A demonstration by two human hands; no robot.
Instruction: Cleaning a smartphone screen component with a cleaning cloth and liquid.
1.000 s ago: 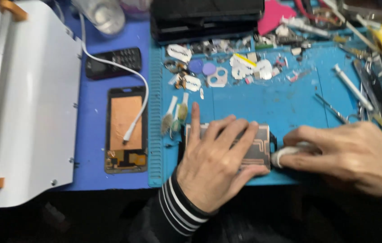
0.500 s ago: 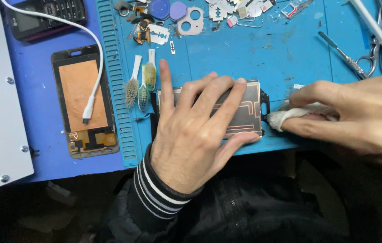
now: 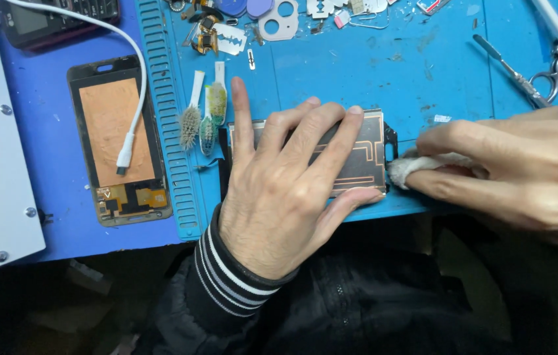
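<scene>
- While it lies flat on the blue mat (image 3: 423,72) near its near edge, the phone screen panel (image 3: 357,154) is pinned by the left hand (image 3: 279,190), fingers spread, palm down, pressing not gripping.
- Right hand (image 3: 515,171) pinches a white cloth wad (image 3: 417,167) between thumb and fingers, closed tight; wad tip touches the panel's right edge.
- Two small brushes (image 3: 203,112) just left of the panel.
- Second display frame (image 3: 118,141) further left, white cable plug (image 3: 124,158) resting on it.
- Tweezers (image 3: 512,69) and scissors (image 3: 555,75) far right.
</scene>
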